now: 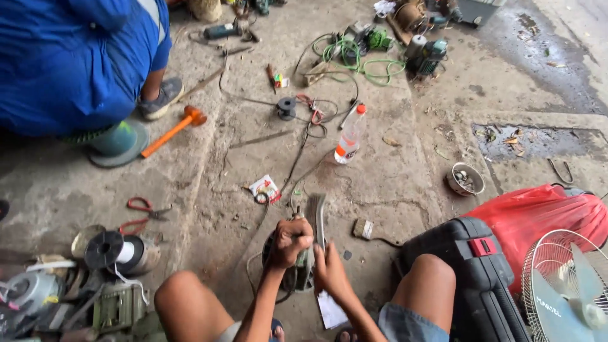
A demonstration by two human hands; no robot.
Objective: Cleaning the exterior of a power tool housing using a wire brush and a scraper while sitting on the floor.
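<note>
My left hand (pixel 290 242) is closed around the top of a grey-green power tool (pixel 303 271) that rests on the concrete floor between my knees. A dark cord runs out from under the tool. Just to its right, my right hand (pixel 329 267) holds the handle of a brush (pixel 316 212). The brush's bristles point away from me, above the tool. A white scrap of paper (pixel 331 310) lies on the floor below my right wrist.
Another person in a blue shirt (pixel 69 57) crouches at far left beside an orange-handled hammer (pixel 170 131). A plastic bottle (pixel 350 136), red pliers (pixel 144 206), a small paintbrush (pixel 363 228), a bowl (pixel 465 179), a black tool case (pixel 472 266), a red bag (pixel 538 212) and a fan (pixel 567 288) surround me.
</note>
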